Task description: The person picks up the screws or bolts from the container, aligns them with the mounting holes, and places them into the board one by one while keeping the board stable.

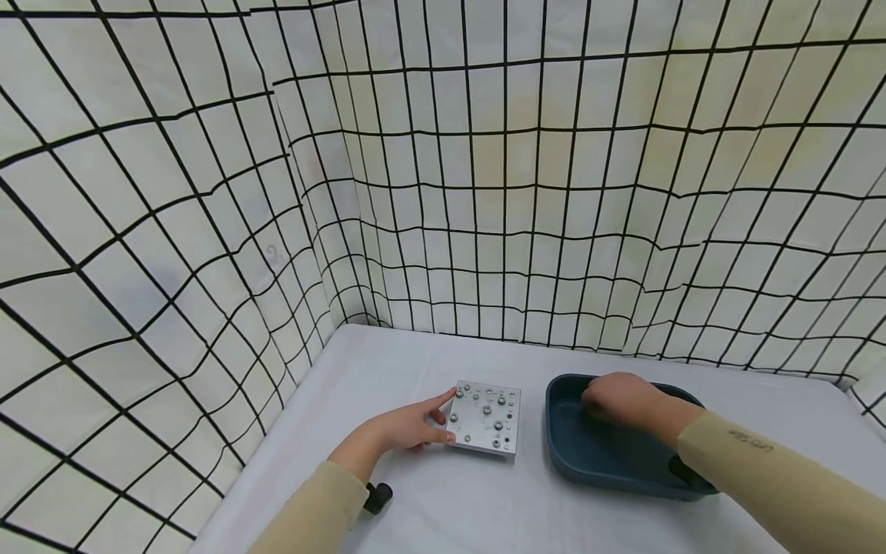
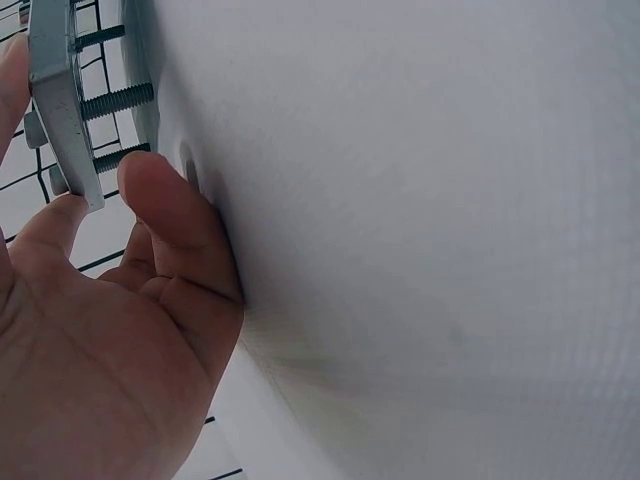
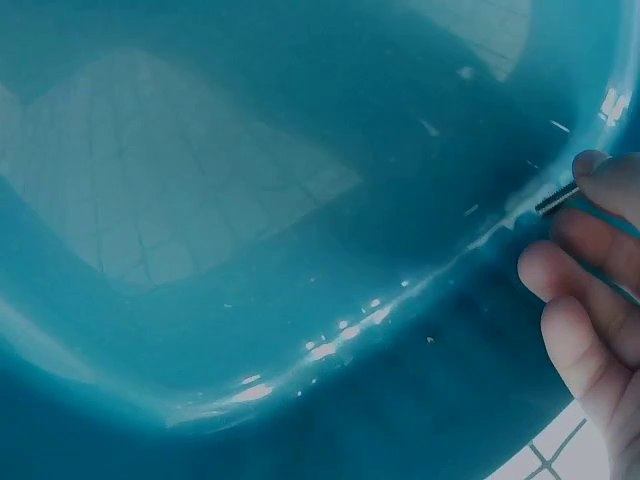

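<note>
A square metal plate with several bolts in it stands on the white table. My left hand holds its left edge, forefinger along the far corner and thumb at the near corner. The left wrist view shows the plate's edge raised on threaded bolts, with my thumb against the table. My right hand is inside the dark blue tray. In the right wrist view its fingertips pinch a small threaded bolt against the tray's inner wall.
A small black knob-like object lies on the table near my left sleeve. Grid-patterned cloth walls close in the table at the left and back. White table surface lies behind the plate and tray.
</note>
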Motion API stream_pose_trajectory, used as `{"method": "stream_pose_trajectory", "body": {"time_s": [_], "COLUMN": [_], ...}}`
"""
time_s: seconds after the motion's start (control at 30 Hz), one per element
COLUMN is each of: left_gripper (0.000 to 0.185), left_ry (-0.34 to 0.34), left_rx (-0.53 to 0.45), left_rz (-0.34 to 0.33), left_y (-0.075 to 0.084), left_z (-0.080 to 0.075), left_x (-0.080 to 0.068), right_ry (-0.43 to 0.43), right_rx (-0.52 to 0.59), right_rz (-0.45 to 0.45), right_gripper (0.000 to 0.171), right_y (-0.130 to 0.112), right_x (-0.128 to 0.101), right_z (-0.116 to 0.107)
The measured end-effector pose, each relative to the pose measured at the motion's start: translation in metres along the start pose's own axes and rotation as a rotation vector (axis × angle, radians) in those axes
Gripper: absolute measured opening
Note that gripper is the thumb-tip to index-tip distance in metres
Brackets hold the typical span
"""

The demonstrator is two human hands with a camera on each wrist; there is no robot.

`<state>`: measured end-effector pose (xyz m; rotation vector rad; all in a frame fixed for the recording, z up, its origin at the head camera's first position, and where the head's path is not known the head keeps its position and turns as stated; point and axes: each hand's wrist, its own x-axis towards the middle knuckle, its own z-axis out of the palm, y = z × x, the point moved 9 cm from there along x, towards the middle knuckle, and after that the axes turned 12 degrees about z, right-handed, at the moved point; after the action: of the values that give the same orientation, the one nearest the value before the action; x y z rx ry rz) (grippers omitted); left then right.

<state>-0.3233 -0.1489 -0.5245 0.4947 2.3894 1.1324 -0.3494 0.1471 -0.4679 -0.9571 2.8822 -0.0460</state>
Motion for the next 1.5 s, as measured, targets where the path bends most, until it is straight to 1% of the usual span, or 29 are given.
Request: {"method": "stream_pose_trajectory", "body": {"time_s": [0.17, 0.33, 0.47, 0.57, 0.7, 0.93, 1.03, 1.17, 1.33, 1.5], "left_gripper": [0.091, 0.091, 0.091, 0.092, 0.092, 0.092, 0.092, 0.092, 0.091, 0.090], "left_ry": [0.004, 0.005, 0.005, 0.006, 0.011, 0.009, 0.009, 0.005, 0.006, 0.000], "left_rx": [0.000, 0.002, 0.010, 0.016, 0.015, 0.011, 0.016, 0.014, 0.012, 0.007], "left_rz": [-0.007, -0.004, -0.001, -0.003, -0.001, 0.008, 0.008, 0.000, 0.002, 0.004], "left_y": [-0.001, 0.000, 0.000, 0.000, 0.001, 0.003, 0.004, 0.004, 0.004, 0.003], "left_z": [-0.002, -0.003, -0.003, -0.004, -0.006, -0.007, -0.007, -0.007, -0.005, 0.000], "left_x": [-0.001, -0.002, -0.002, -0.002, -0.003, -0.003, -0.003, -0.003, -0.003, -0.002], "right_ry": [-0.010, 0.006, 0.006, 0.021, 0.045, 0.051, 0.042, 0.039, 0.054, 0.040], "right_rx": [0.054, 0.089, 0.150, 0.181, 0.189, 0.228, 0.278, 0.375, 0.470, 0.547], "right_rz": [0.032, 0.058, 0.087, 0.102, 0.120, 0.144, 0.176, 0.225, 0.251, 0.272], "right_gripper": [0.001, 0.003, 0.005, 0.006, 0.009, 0.012, 0.014, 0.018, 0.019, 0.018], "right_y": [0.003, 0.006, 0.008, 0.008, 0.007, 0.008, 0.009, 0.007, -0.003, -0.016], "right_x": [-0.002, -0.002, -0.002, -0.002, -0.003, -0.003, -0.001, 0.001, 0.007, 0.019], "right_z": [-0.010, -0.018, -0.025, -0.031, -0.039, -0.044, -0.046, -0.050, -0.057, -0.056]}}
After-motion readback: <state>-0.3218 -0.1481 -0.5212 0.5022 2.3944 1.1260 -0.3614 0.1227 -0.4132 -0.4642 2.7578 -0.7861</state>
